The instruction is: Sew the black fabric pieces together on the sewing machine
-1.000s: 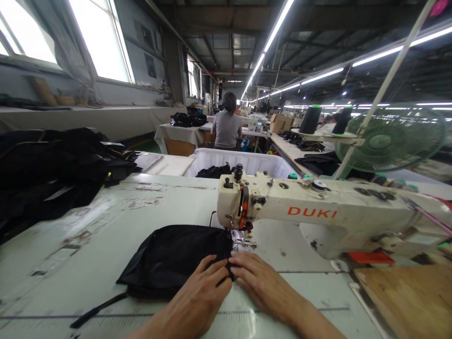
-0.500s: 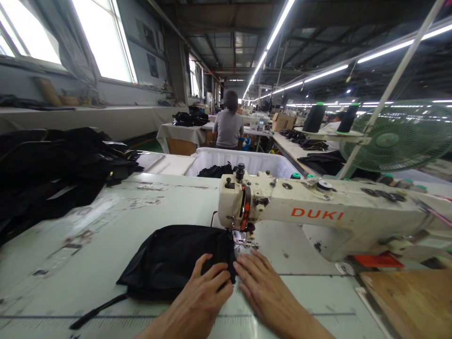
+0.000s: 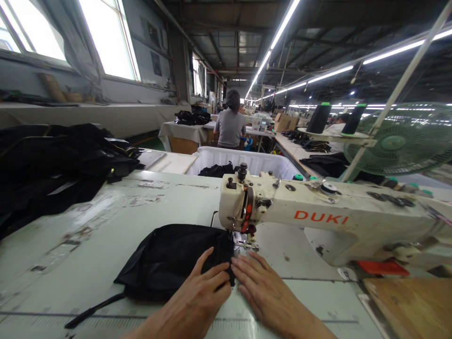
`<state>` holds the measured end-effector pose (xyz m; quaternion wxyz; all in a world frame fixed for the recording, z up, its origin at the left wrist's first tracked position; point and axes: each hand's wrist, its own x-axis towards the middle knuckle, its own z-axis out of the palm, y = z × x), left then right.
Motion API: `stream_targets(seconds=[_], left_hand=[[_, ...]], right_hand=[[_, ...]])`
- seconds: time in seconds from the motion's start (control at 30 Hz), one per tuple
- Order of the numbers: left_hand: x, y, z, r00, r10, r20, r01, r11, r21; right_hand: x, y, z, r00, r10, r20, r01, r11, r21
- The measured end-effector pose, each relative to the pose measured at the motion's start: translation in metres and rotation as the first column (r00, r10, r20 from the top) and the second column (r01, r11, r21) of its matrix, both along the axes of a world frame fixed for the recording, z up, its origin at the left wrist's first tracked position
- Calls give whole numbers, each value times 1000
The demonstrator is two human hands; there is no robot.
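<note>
A black fabric pouch [image 3: 169, 259] lies on the pale green sewing table, its right edge under the presser foot [image 3: 245, 244] of a white DUKI sewing machine [image 3: 282, 207]. From its lower left corner a narrow black strap [image 3: 93, 310] trails off. My left hand [image 3: 206, 287] rests on the pouch near that right edge, fingers spread and bent, the thumb side partly hidden. Just in front of the presser foot, my right hand [image 3: 259, 285] lies flat with fingers stretched out, their tips touching the pouch's edge. The needle point is too small to make out.
Black fabric pieces [image 3: 60, 165] are heaped at the left. Behind the machine stands a white plastic bin [image 3: 247, 155] holding black items. A thread stand with black cones [image 3: 319, 117] and a green fan [image 3: 399, 139] are at the right. Farther off sits a person [image 3: 229, 125].
The view has shifted slightly, so the machine appears a little farther right. Both hands stay at the pouch's right edge, with only small finger movement.
</note>
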<state>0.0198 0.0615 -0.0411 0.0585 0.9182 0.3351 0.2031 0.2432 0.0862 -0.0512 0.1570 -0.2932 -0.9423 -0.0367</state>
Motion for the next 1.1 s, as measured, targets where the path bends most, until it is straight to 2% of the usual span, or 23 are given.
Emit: stream_targets(seconds=[0.13, 0.3, 0.43, 0.57, 0.7, 0.8, 1.0, 1.1], left_hand=[[0, 3, -4, 1000, 18, 3, -18, 1000, 2], [0, 9, -14, 999, -8, 38, 5, 997, 81], [-2, 16, -7, 999, 32, 6, -32, 999, 36], [-5, 28, -3, 1000, 12, -20, -12, 1000, 5], [-7, 39, -4, 998, -12, -62, 9, 999, -44], [-8, 43, -2, 996, 6, -86, -13, 996, -85], [-7, 41, 9, 988, -24, -155, -1, 987, -162], [-7, 41, 8, 990, -17, -140, -6, 986, -164]], right_hand=[[0, 7, 3, 999, 27, 37, -27, 1000, 0], [-8, 18, -10, 996, 62, -63, -57, 995, 76], [-14, 28, -20, 987, 40, -155, -22, 993, 114], [-17, 36, -19, 982, -12, -189, 39, 989, 141], [-18, 41, -13, 992, -59, -116, 74, 989, 128], [-20, 42, -9, 997, -50, -56, 59, 984, 167], [-21, 40, -12, 993, -80, -83, 101, 955, 280], [-18, 39, -15, 992, -85, -91, 109, 947, 303]])
